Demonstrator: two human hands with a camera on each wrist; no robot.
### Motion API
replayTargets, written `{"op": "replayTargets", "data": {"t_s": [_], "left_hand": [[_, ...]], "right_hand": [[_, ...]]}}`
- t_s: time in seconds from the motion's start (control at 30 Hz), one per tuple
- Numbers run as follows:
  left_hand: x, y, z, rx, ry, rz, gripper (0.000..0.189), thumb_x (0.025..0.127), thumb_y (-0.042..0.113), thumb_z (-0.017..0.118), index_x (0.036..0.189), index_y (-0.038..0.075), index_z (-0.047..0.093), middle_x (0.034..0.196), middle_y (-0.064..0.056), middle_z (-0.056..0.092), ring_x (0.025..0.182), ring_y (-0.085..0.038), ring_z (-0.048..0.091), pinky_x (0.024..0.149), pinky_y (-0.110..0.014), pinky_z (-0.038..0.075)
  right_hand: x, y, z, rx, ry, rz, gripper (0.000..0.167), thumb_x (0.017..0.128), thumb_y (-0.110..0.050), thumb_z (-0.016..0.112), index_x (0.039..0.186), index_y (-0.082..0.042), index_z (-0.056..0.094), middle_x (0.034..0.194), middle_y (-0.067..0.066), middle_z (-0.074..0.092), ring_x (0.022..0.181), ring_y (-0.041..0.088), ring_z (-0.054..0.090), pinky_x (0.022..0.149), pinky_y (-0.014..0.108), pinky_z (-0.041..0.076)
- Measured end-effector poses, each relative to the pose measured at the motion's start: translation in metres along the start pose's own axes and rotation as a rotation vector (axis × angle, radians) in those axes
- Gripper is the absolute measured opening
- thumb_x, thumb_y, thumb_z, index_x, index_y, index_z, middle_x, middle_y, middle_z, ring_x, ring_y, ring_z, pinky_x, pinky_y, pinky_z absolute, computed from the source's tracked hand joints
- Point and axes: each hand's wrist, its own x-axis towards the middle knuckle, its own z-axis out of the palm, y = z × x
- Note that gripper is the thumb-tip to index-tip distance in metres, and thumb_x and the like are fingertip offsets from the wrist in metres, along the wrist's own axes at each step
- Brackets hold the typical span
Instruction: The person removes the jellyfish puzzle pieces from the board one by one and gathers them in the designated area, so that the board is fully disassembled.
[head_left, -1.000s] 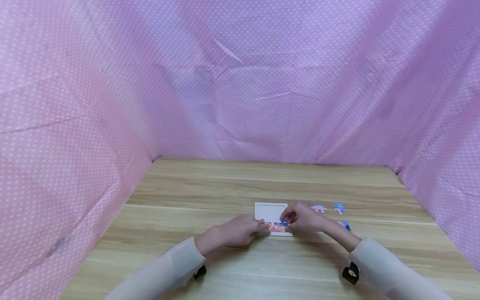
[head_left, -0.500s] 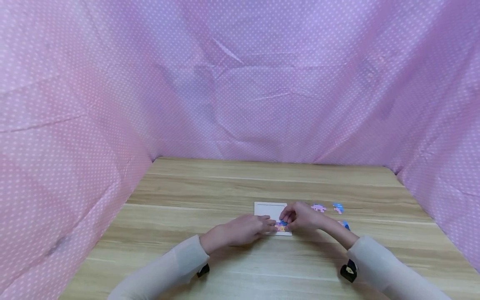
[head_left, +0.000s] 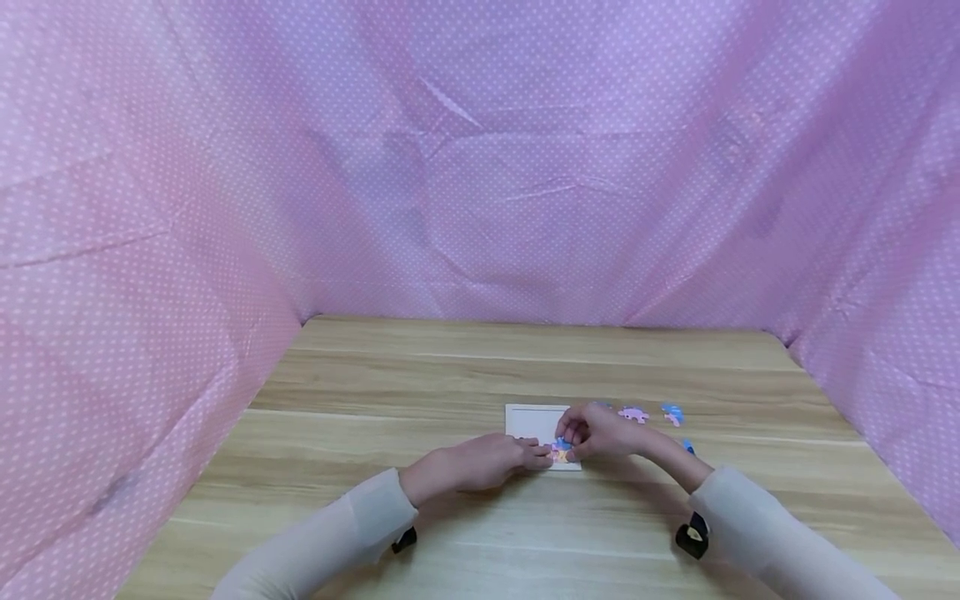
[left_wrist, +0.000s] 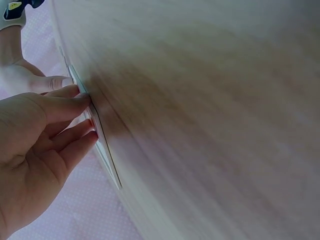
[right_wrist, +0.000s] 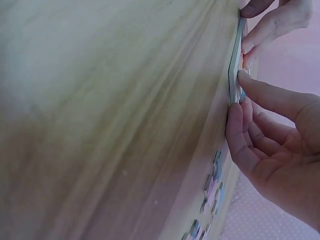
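Observation:
A white puzzle tray lies on the table, its back part bare and colourful pieces along its front. My left hand reaches in from the left, its extended fingers pressing on the front row and hiding part of it. Seen from the left wrist, the thumb is at the tray's front edge. My right hand bends over the tray's right side. Its thumb and fingers pinch a blue-topped jigsaw piece in the front row. In the right wrist view, the thumb tip is at the tray edge.
Right of the tray lie a pink jigsaw piece, a blue and pink one and a dark blue one partly behind the right forearm. Polka-dot pink cloth walls off the wooden table at back and sides.
My left hand has slid right along the tray's front row, and its fingers now cover more of the pieces. The right hand stays at nearly the same place, pinching the piece.

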Motion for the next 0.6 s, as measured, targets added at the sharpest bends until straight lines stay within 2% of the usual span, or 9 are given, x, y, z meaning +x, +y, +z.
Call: {"op": "replayTargets", "data": {"t_s": [0.17, 0.33, 0.47, 0.6], "left_hand": [[0.000, 0.001, 0.000, 0.026, 0.006, 0.000, 0.040, 0.108, 0.010, 0.041, 0.147, 0.016, 0.052, 0.153, 0.002, 0.044, 0.143, -0.017, 0.038, 0.115, -0.030, 0.033], [-0.001, 0.004, 0.000, 0.069, -0.008, -0.007, 0.047, 0.103, 0.000, 0.047, 0.147, 0.015, 0.052, 0.153, 0.002, 0.044, 0.142, -0.016, 0.039, 0.114, -0.029, 0.034], [-0.001, 0.005, 0.000, 0.073, -0.028, -0.023, 0.057, 0.097, -0.007, 0.050, 0.148, 0.016, 0.051, 0.154, 0.002, 0.044, 0.143, -0.014, 0.037, 0.113, -0.027, 0.035], [-0.003, 0.004, -0.002, 0.031, -0.028, -0.019, 0.063, 0.092, -0.014, 0.052, 0.148, 0.014, 0.051, 0.154, 0.002, 0.043, 0.143, -0.015, 0.038, 0.115, -0.028, 0.032]], "right_hand": [[-0.003, 0.000, 0.000, 0.053, 0.013, 0.001, 0.024, 0.081, 0.008, 0.076, 0.100, 0.006, 0.062, 0.087, 0.011, 0.062, 0.079, 0.014, 0.056, 0.069, 0.022, 0.051], [-0.007, 0.002, 0.000, 0.072, 0.060, -0.025, 0.019, 0.082, 0.012, 0.071, 0.099, 0.008, 0.063, 0.086, 0.015, 0.067, 0.079, 0.015, 0.062, 0.070, 0.023, 0.055], [-0.012, 0.002, -0.001, 0.081, 0.097, -0.020, 0.015, 0.086, 0.008, 0.071, 0.099, 0.007, 0.064, 0.082, 0.015, 0.069, 0.073, 0.012, 0.061, 0.063, 0.023, 0.054], [-0.015, 0.000, -0.002, 0.088, 0.098, -0.018, 0.014, 0.089, 0.002, 0.072, 0.100, 0.006, 0.065, 0.079, 0.012, 0.069, 0.069, 0.009, 0.058, 0.059, 0.022, 0.051]]}}
